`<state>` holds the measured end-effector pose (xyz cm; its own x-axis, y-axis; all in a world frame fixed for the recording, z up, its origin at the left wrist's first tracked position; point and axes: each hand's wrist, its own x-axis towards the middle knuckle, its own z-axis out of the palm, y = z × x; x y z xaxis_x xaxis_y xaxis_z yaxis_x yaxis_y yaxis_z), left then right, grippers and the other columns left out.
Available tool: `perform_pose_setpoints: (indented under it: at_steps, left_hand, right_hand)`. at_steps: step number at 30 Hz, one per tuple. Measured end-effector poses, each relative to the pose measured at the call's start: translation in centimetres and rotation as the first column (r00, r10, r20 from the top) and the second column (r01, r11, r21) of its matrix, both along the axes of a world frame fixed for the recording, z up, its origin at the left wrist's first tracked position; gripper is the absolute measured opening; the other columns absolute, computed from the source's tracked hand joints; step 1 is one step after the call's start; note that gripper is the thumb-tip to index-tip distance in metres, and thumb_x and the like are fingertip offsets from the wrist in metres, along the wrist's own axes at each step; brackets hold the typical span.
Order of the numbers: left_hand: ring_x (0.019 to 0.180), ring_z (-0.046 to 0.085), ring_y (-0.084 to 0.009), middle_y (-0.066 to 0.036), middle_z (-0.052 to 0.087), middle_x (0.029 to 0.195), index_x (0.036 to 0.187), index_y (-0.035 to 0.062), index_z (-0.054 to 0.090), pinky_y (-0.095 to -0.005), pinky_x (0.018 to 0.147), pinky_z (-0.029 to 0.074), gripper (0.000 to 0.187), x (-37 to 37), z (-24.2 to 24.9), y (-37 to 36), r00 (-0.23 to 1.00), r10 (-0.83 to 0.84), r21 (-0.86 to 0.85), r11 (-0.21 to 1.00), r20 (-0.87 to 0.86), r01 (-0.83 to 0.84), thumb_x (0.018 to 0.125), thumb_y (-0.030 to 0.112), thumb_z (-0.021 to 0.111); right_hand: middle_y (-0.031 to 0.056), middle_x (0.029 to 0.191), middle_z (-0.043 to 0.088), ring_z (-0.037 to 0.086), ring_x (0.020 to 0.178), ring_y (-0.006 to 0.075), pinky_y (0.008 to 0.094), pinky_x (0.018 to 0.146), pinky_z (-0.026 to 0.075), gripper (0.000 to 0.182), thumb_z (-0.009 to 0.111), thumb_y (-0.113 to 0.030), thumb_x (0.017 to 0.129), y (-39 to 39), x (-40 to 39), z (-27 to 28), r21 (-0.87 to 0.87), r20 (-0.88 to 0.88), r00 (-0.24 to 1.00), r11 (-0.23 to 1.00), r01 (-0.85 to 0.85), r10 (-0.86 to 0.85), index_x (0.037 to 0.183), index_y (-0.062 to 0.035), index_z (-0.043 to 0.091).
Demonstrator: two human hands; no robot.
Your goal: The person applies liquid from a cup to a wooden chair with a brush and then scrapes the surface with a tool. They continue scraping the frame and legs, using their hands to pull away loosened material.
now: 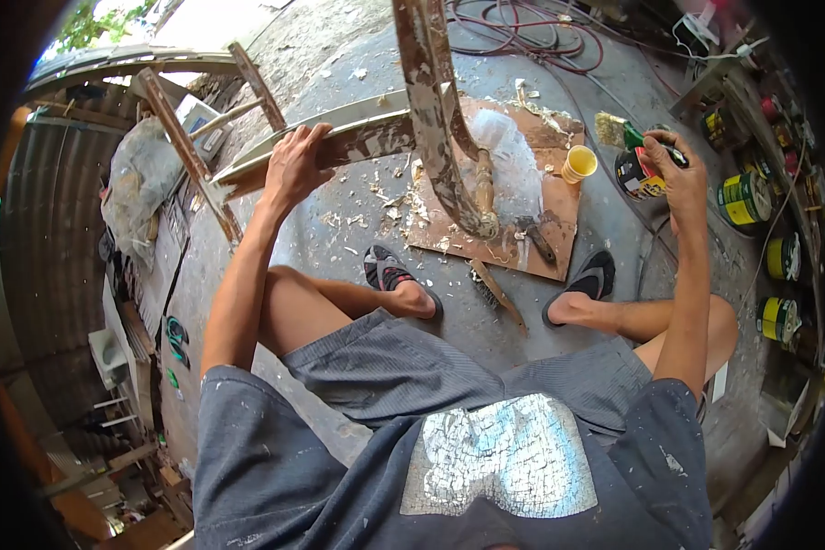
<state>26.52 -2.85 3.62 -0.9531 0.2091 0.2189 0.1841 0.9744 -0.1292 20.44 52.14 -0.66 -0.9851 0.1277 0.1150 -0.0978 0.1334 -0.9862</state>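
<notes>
My left hand point(298, 163) is closed over the rail of a wooden chair frame point(371, 139), whose brown paint is patchy and peeling. My right hand point(678, 174) grips a paintbrush point(621, 131) with pale bristles and a green part near them, held out to the right of the frame. Just below the brush is a dark paint can point(640, 176) with a yellow and red label, partly covered by the hand. Under the curved frame leg lies a brown board point(559, 215) bearing a clear plastic sheet point(509, 156), a yellow cup point(578, 164) and a scraper-like tool point(536, 240).
A wire brush point(498, 295) rests on the floor between my feet. Paint flakes litter the concrete. Several cans point(744, 198) line the right side, and coiled red hoses point(532, 37) lie at the back. Plastic sheeting point(144, 188) is bundled at left, near green slippers point(177, 339).
</notes>
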Motion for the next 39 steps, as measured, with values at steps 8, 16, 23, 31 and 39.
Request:
perform_pose_setpoints:
  at_steps: [8, 16, 23, 31, 39]
  left_hand:
    - [0.113, 0.059, -0.0344, -0.013, 0.06, 0.117, 0.136, 0.0147, 0.052, -0.045, 0.097, 0.049, 0.076, -0.4, -0.2, -0.6, 1.0, 0.003, -0.014, 1.0, 0.022, -0.003, 0.067, 0.019, 0.084]
    - [0.114, 0.058, -0.0341, -0.014, 0.06, 0.117, 0.138, 0.0154, 0.051, -0.045, 0.099, 0.048, 0.075, -0.7, -0.3, -0.7, 1.0, 0.005, -0.008, 1.0, 0.019, -0.005, 0.071, 0.023, 0.083]
    - [0.113, 0.062, -0.033, -0.013, 0.063, 0.118, 0.138, 0.0166, 0.052, -0.044, 0.1, 0.05, 0.078, -0.9, -1.0, -1.2, 0.999, 0.035, -0.041, 0.999, 0.001, -0.035, 0.069, 0.028, 0.086]
    - [0.113, 0.062, -0.0315, -0.012, 0.064, 0.118, 0.14, 0.0205, 0.052, -0.0444, 0.096, 0.051, 0.078, -1.6, -0.7, -0.4, 0.994, 0.097, -0.023, 0.995, 0.044, -0.096, 0.069, 0.029, 0.085]
    - [0.115, 0.062, -0.0322, -0.012, 0.063, 0.116, 0.134, 0.0264, 0.057, -0.0463, 0.094, 0.049, 0.064, -3.0, -1.8, -0.1, 0.985, 0.15, 0.063, 0.986, 0.084, -0.155, 0.075, 0.026, 0.08]
  right_hand:
    - [0.0027, 0.096, 0.071, 0.07, 0.085, 0.0099, 0.0211, 0.075, 0.053, 0.022, 0.078, -0.021, 0.092, 0.4, -0.3, -0.1, -0.061, 0.018, 0.999, 0.998, -0.035, 0.036, 0.107, -0.0051, 0.073]
    - [0.0038, 0.099, 0.07, 0.07, 0.088, 0.0107, 0.0234, 0.078, 0.054, 0.024, 0.076, -0.021, 0.093, 0.4, -0.3, -0.2, -0.026, 0.018, 0.999, 0.999, -0.047, 0.048, 0.109, -0.0033, 0.071]
    - [0.0051, 0.105, 0.069, 0.068, 0.094, 0.0135, 0.0251, 0.082, 0.054, 0.022, 0.07, -0.017, 0.098, 1.8, -1.5, -1.4, -0.042, 0.009, 0.996, 0.995, -0.091, 0.092, 0.113, -0.0018, 0.069]
    - [0.0054, 0.109, 0.067, 0.068, 0.096, 0.0135, 0.0259, 0.087, 0.056, 0.023, 0.067, -0.02, 0.099, 2.4, -2.4, -1.3, 0.0, 0.037, 0.992, 0.993, -0.12, 0.12, 0.114, -0.0015, 0.067]
    - [0.004, 0.108, 0.067, 0.066, 0.096, 0.013, 0.0252, 0.086, 0.055, 0.026, 0.068, -0.024, 0.099, 3.1, -3.5, -2.5, 0.096, 0.048, 0.99, 0.986, -0.135, 0.131, 0.114, -0.0024, 0.067]
